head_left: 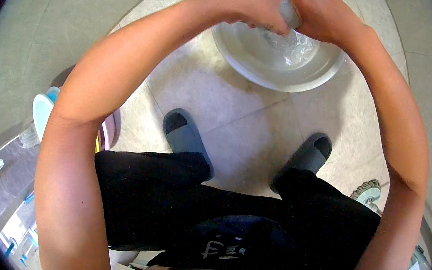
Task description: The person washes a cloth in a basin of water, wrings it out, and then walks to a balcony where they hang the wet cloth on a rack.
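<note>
Left hand (264, 8) and right hand (323, 14) grip a grey cloth-like bundle (290, 13) over the basin (273, 83).

Fingers of both hands curl closed around the bundle from either side, some fingertips hidden; it sits above the basin, with rippled water (297, 52) inside, below the fists. The step in hand looks like squeezing or wringing; the next move seems to call for a firm two-handed twist within the basin's rim, so drips land there. Nearer the body than the basin are grey slippers (189, 138), and a brush (368, 194) off to its right.
</note>
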Demonstrator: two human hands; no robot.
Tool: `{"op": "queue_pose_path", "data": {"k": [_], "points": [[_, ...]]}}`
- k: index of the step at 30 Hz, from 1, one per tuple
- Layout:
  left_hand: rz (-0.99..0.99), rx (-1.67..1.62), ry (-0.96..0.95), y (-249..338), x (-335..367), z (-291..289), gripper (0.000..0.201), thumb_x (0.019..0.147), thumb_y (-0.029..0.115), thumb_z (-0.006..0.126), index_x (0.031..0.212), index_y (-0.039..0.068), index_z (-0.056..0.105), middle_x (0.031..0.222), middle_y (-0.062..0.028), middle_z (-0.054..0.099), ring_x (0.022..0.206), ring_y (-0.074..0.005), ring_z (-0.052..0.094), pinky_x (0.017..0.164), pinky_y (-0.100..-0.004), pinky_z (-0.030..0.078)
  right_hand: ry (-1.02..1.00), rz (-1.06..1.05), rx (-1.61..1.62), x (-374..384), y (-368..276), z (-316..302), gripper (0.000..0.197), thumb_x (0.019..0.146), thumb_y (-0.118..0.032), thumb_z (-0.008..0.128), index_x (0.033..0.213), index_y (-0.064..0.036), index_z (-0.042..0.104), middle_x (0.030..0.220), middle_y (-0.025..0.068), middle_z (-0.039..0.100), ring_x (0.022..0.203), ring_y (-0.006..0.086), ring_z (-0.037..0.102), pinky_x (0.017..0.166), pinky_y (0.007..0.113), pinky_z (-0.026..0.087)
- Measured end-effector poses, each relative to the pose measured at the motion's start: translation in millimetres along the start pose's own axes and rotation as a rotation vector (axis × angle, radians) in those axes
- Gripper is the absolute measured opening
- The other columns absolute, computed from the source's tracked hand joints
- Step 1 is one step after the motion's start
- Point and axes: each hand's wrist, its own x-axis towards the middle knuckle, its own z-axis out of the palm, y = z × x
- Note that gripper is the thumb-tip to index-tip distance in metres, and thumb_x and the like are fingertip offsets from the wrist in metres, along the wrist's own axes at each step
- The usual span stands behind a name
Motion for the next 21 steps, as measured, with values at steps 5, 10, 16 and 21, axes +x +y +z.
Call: {"op": "queue_pose_path", "data": {"k": [5,10,16,21], "points": [[0.397,0.572,0.468,-24,22,16,0.03,0.072,0.016,0.068,0.101,0.007,0.063,0.088,-0.0185,0.068,0.078,-0.0374,0.064,0.064,-0.0458,0.049,-0.224,0.306,0.663,4,9,23,0.011,0.068,-0.016,0.065,0.068,-0.0067,0.06,0.051,0.0062,0.049,0.043,0.0222,0.048,0.043,0.034,0.039],[0.431,0.735,0.416,-7,11,16,0.022,0.076,0.009,0.06,0.098,0.009,0.063,0.093,-0.0178,0.068,0.084,-0.0407,0.064,0.07,-0.0486,0.05,-0.535,0.589,1.69,-19,4,39,0.019,0.076,-0.012,0.061,0.067,-0.0116,0.044,0.051,-0.0032,0.034,0.038,0.0066,0.03,0.037,0.024,0.02],[0.321,0.406,0.431,-43,18,35,0.019,0.073,0.017,0.067,0.089,0.009,0.061,0.082,-0.0153,0.065,0.08,-0.0395,0.064,0.068,-0.0486,0.048,-0.431,0.559,1.162,-12,-11,12,0.035,0.081,-0.027,0.07,0.104,-0.0055,0.056,0.08,0.0086,0.058,0.062,0.013,0.056,0.049,0.026,0.042],[-0.257,-0.499,-0.003,-32,8,7,0.016,0.082,0.023,0.066,0.079,0.009,0.058,0.061,0.0002,0.049,0.052,-0.0109,0.048,0.04,-0.0281,0.035,0.422,-0.086,0.145,-25,-22,8,0.082,0.069,-0.032,0.077,0.141,-0.0135,0.041,0.122,0.0185,0.061,0.103,0.0377,0.062,0.086,0.043,0.052]]}}
